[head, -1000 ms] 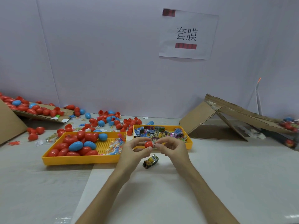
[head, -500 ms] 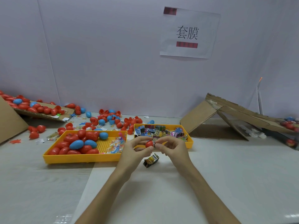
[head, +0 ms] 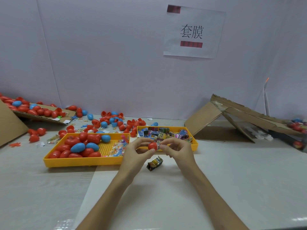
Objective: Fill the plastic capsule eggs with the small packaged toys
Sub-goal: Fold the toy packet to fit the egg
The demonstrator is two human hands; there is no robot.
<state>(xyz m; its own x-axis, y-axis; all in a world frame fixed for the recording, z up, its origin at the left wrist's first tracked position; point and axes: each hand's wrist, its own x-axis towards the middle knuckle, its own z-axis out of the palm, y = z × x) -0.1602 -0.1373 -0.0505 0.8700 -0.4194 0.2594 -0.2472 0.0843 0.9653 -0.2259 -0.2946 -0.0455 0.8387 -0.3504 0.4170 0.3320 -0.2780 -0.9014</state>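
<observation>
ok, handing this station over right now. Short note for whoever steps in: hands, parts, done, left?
Left hand holds a red egg; right hand pinches a toy packet at its opening.
A loose packet lies on the table below the hands.
Eggs sit in the left tray, packets in the right tray.
Done: filled count cannot be told.
Left: seat the packet, close the egg, repeat.
</observation>
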